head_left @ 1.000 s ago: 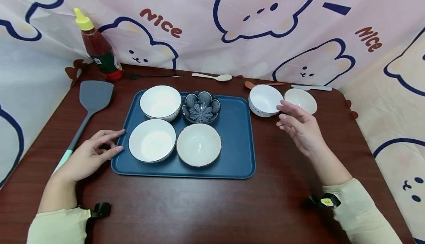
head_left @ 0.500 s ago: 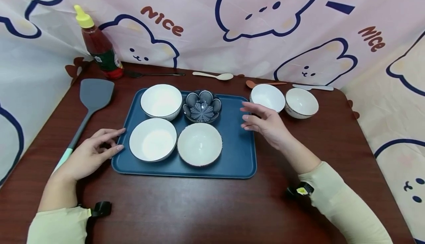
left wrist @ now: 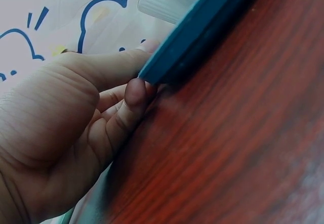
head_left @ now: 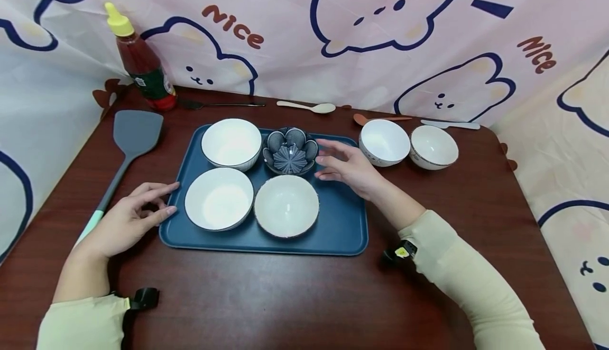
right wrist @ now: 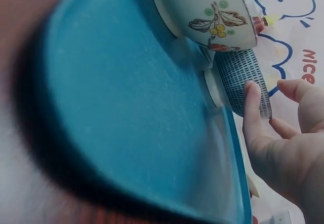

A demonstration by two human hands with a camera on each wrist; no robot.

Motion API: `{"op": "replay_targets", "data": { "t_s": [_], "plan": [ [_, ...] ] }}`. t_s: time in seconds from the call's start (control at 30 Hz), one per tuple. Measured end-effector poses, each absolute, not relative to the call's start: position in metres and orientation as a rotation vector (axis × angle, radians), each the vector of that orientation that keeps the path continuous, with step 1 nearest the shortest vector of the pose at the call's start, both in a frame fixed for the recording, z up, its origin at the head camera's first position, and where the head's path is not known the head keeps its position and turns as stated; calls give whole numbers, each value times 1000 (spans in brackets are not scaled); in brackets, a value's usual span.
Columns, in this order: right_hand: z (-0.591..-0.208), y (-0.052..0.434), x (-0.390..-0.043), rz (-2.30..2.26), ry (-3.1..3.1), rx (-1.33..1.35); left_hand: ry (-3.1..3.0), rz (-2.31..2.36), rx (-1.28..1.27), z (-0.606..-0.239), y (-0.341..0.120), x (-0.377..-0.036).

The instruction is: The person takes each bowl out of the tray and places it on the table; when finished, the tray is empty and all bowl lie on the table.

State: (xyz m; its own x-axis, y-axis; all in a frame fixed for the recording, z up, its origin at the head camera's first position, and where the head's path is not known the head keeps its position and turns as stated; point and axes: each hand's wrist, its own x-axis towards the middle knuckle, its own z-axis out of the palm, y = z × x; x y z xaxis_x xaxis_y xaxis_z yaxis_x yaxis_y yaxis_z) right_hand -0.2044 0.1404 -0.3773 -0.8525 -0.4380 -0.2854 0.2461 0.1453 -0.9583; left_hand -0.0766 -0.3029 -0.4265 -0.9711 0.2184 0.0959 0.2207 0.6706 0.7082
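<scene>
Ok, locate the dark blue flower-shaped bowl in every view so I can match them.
Head: flower-shaped bowl at the tray's back edge, by the right hand.
Left wrist: not in view.
Right wrist: its patterned side at upper right, a fingertip on it.
Shared landmark: blue tray.

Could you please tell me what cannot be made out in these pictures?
- Label text on the sauce bottle: too small in the head view.
- Whether the right hand touches the dark patterned bowl: unclear in both views.
- Most of the blue tray: cut off by the left wrist frame.
- Left hand fingertips: partly hidden by the tray edge.
</scene>
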Motion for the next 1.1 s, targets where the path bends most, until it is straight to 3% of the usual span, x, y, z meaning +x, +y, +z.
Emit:
{"op": "replay_targets", "data": {
  "t_s": [0.57, 1.1],
  "plan": [
    [-388, 119, -212, -1848, 1763, -133, -2878, -1221, -383, -422, -301, -77],
    [-383, 129, -203, -1999, 1722, -111, -2880, -1208, -379, -422, -304, -72]
  ]
}}
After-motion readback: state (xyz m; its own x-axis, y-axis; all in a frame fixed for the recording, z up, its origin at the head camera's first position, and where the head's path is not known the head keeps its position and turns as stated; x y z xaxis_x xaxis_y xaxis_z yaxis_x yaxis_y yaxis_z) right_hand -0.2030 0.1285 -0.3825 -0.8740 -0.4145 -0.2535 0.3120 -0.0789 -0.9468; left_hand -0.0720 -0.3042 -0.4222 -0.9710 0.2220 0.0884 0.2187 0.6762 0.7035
